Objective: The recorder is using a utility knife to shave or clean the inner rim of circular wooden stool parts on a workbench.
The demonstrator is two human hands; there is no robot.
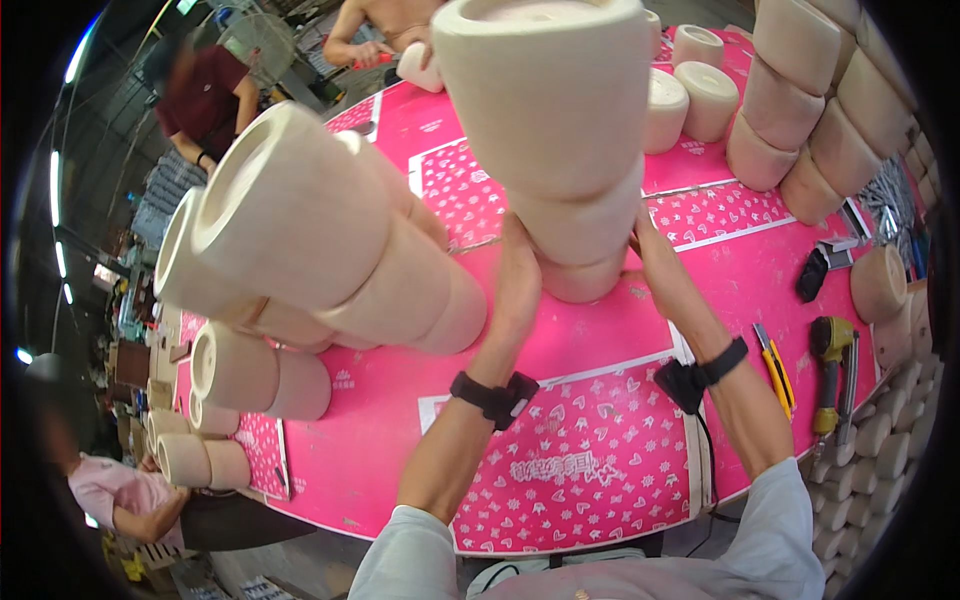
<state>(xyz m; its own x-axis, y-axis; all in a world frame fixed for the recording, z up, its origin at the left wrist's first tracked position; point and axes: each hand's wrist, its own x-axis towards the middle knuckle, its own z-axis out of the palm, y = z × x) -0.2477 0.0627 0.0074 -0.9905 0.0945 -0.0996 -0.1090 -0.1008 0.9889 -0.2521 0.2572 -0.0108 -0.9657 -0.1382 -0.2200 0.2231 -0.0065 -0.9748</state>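
Observation:
A tall stack of cream, round-edged cylinders (545,100) rises from the pink table in front of me. My left hand (517,275) presses against its lower left side, and my right hand (655,255) clasps the opposite side. Most of my fingers are hidden behind the stack or seen edge-on. The top cylinder has a recessed end and looms close to the camera. Just left of my left hand stand more stacks of the same cylinders (300,210), leaning outward in the fisheye view.
Pink patterned sheets (590,460) cover the table. To the right lie a yellow utility knife (773,370), a nail gun (828,370) and a black object (812,275). More cylinder stacks (780,110) stand at the far right. Co-workers sit across the table and at the left.

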